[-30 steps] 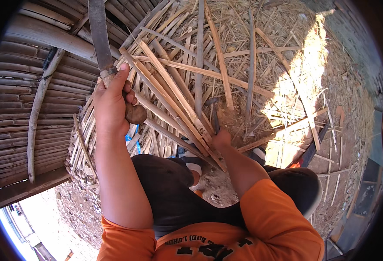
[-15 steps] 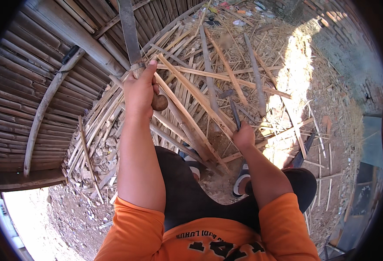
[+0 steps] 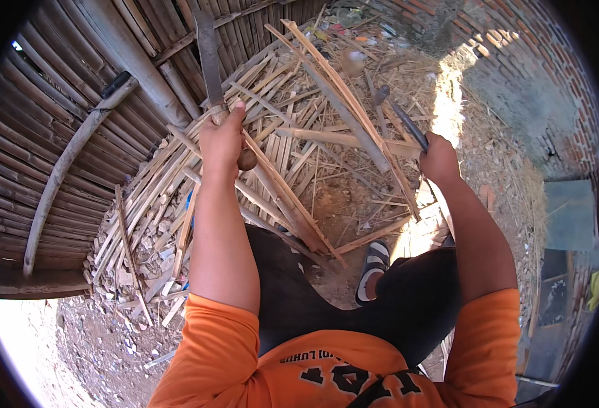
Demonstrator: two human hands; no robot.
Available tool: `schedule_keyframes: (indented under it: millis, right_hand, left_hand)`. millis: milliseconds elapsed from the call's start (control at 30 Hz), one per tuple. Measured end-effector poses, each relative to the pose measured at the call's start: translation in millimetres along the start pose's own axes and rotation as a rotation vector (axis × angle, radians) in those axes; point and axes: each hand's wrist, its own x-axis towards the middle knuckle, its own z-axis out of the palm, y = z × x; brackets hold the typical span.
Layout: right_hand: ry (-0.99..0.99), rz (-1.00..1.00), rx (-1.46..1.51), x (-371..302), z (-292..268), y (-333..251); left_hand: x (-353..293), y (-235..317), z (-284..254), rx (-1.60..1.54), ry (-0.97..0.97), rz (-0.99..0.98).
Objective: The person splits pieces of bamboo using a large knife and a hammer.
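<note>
My left hand [image 3: 220, 144] is closed round the wooden handle of a machete [image 3: 208, 61], its long dark blade pointing up and away; the handle's rounded knob shows below my fist. To the right, my right hand [image 3: 441, 160] grips the dark handle of a hammer [image 3: 408, 122], whose small head points up and left. Between my hands lie long split bamboo strips [image 3: 343, 92], leaning across each other at the middle of the pile. Another thick strip [image 3: 286, 197] slants from beside my left wrist down toward my feet.
A bamboo slat wall [image 3: 34, 170] with a curved pole rises on the left. Scattered strips and rubble [image 3: 136, 238] cover the ground. On the right, a brick wall [image 3: 537, 88] stands behind dry straw. My sandalled foot [image 3: 373, 270] rests near the strips.
My right hand has moved up and to the right with the hammer. Several strips in the middle have shifted and now lie closer together. The machete stays in my left hand, nearly unmoved.
</note>
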Motion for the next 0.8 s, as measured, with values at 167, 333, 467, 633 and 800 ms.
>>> schedule_keyframes:
  millis: [167, 333, 467, 633, 800]
  right_hand:
    - [0.070, -0.108, -0.015, 17.2, -39.8, -22.4]
    - [0.100, -0.201, -0.078, 32.1, -68.0, -39.0]
    - [0.100, -0.274, -0.129, 39.3, -99.8, -49.0]
    - [0.141, -0.340, -0.099, 45.7, -118.5, -50.5]
    - [0.212, -0.452, -0.075, 48.5, -134.8, -43.1]
  left_hand:
    - [-0.4, 0.7, -0.1, 0.002, -0.006, 0.002]
    - [0.5, -0.3, 0.5, 0.026, 0.000, 0.015]
    - [0.6, 2.3, -1.0, 0.027, -0.016, 0.008]
    - [1.7, 0.5, -3.4, 0.007, -0.019, 0.008]
    - [-1.2, 1.4, -0.1, 0.052, -0.040, 0.007]
